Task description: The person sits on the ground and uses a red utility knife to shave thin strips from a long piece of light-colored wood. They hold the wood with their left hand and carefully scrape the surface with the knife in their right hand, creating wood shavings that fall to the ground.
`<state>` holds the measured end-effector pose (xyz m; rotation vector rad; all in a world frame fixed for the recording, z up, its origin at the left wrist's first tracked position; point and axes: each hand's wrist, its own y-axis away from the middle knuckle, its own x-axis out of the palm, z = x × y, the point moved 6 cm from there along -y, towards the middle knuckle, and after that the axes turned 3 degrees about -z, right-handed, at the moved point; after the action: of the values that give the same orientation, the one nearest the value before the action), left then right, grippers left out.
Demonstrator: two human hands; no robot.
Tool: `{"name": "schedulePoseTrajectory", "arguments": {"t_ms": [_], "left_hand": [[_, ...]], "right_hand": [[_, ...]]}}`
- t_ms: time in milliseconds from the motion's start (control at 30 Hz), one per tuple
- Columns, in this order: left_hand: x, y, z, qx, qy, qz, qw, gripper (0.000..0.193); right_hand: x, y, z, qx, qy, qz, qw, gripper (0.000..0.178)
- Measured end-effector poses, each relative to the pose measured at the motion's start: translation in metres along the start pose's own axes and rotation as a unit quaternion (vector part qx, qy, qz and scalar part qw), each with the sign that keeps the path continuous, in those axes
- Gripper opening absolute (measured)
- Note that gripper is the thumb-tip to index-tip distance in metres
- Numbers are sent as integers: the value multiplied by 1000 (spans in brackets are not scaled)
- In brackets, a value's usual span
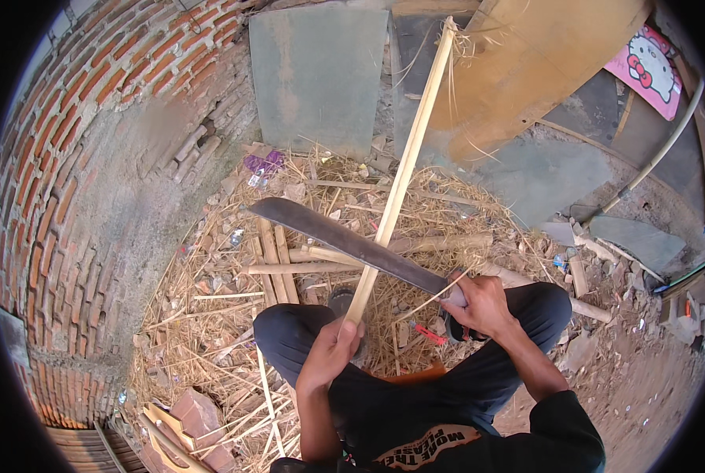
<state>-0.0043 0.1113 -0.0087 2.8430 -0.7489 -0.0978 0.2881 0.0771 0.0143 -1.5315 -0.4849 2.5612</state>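
Observation:
My left hand (330, 351) grips the lower end of a long pale bamboo strip (410, 158). The strip slants up and away to the right, with frayed fibres at its far tip. In my right hand (479, 304) is the handle of a machete (345, 243). Its broad dark blade points to the far left and crosses over the strip at about its middle. Whether the edge touches the strip I cannot tell. A thin sliver (434, 297) lies across by my right hand. Both hands are above my bent knees.
Straw-like shavings (203, 331) and several wooden sticks (280, 264) cover the ground ahead. A brick wall (61, 213) rises on the left. Grey boards (318, 79) and a tan panel (526, 63) lean at the back. A pale pole (668, 146) stands slanted at the right.

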Motion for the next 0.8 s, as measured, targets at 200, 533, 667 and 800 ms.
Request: {"name": "schedulePoseTrajectory", "arguments": {"t_ms": [200, 533, 667, 800], "left_hand": [[-4, 24, 6, -13, -137, -34, 990, 50], [-9, 53, 15, -55, -125, -18, 990, 50], [-4, 50, 26, -65, -80, 28, 994, 57], [-42, 98, 42, -144, -64, 61, 986, 50]], "right_hand": [[-2, -48, -39, -49, 94, -37, 994, 37], [-25, -100, -95, 24, 77, -106, 991, 31], [-25, -100, -81, -118, 117, -116, 979, 40], [-67, -120, -160, 67, 122, -159, 977, 28]]}}
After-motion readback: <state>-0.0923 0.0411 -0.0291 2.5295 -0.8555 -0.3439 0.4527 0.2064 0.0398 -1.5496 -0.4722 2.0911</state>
